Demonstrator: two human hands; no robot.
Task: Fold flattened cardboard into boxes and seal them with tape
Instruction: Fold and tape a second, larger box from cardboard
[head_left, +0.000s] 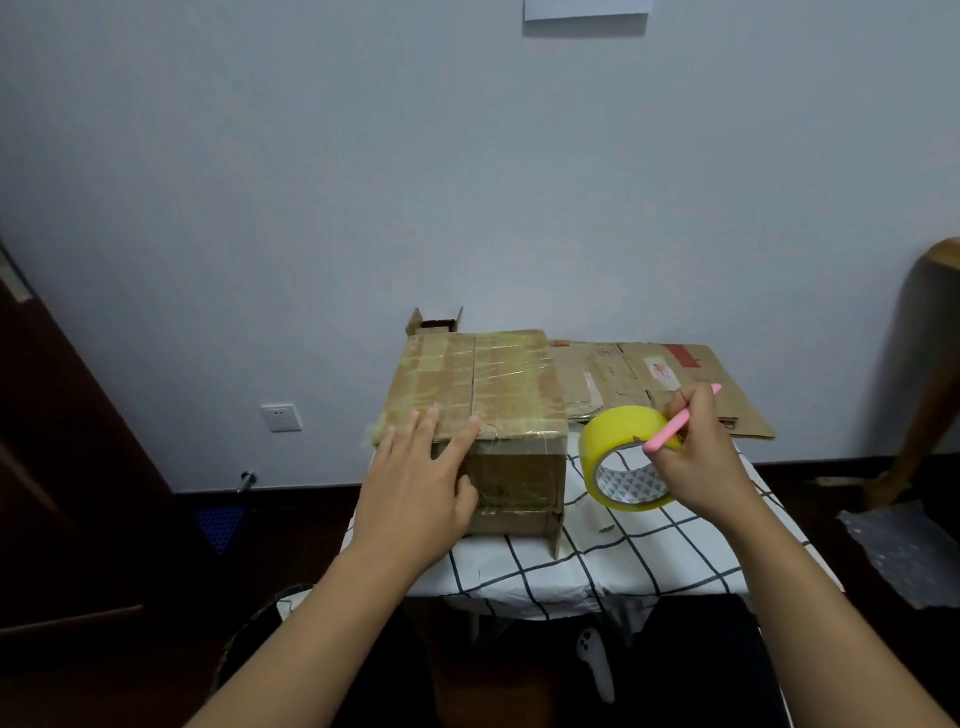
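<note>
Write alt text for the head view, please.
A left hand presses flat on a taped cardboard box on a checked tablecloth, while the right hand holds a yellow tape roll and pink cutter beside flattened cardboard.

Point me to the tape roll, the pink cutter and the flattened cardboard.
tape roll (597, 447), head view, yellow outer band
pink cutter (670, 434), head view, handle below the fingers
flattened cardboard (727, 384), head view, bare right panel

Mid-frame, a taped-over brown cardboard box (475, 395), upright; right of it a yellow tape roll (623, 457) on edge, flattened cardboard (675, 379) behind.
</note>
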